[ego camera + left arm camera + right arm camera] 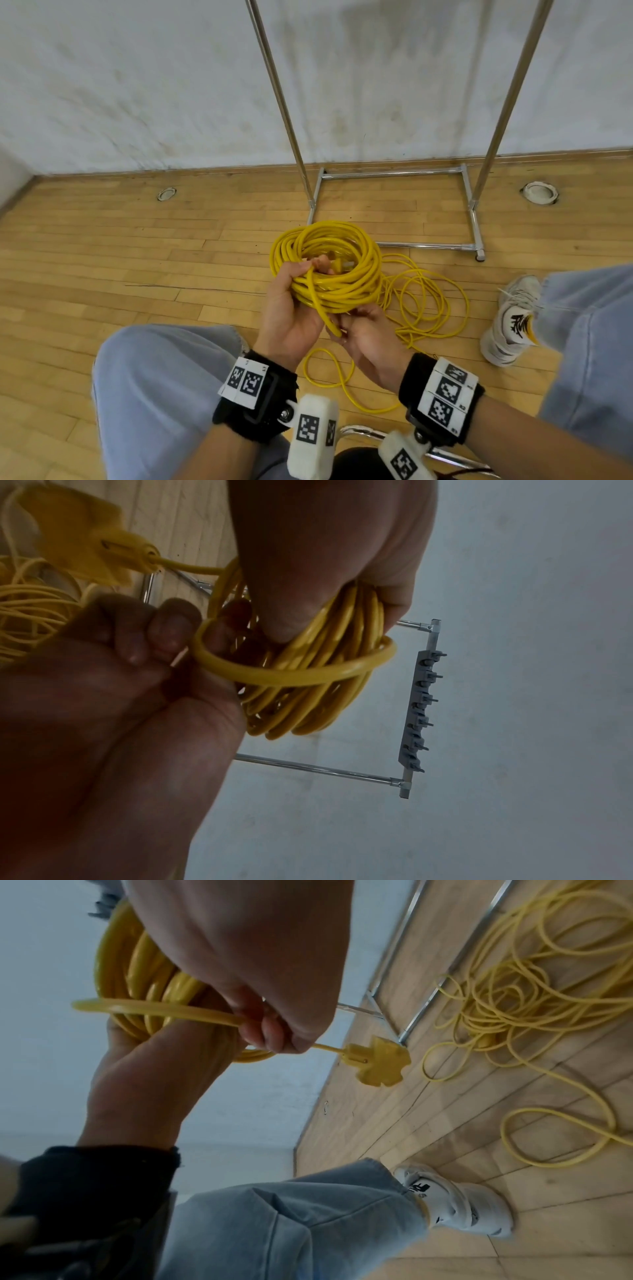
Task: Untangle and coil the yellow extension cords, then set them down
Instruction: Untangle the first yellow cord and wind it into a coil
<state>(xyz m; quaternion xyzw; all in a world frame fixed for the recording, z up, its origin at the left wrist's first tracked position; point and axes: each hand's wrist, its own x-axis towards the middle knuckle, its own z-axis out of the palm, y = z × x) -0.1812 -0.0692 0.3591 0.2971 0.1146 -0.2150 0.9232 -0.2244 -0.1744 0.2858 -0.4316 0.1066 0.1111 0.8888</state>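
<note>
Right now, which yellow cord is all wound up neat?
The thick coiled cord gripped by the left hand. The thin cord sprawls loose on the floor.

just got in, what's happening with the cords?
A seated person is coiling. The left hand grips a thick coiled cord held above the floor; the right hand pinches its free end near the socket head, wrapping that end around the bundle. A thinner loose cord lies tangled on the wooden floor beside a metal rack.
</note>
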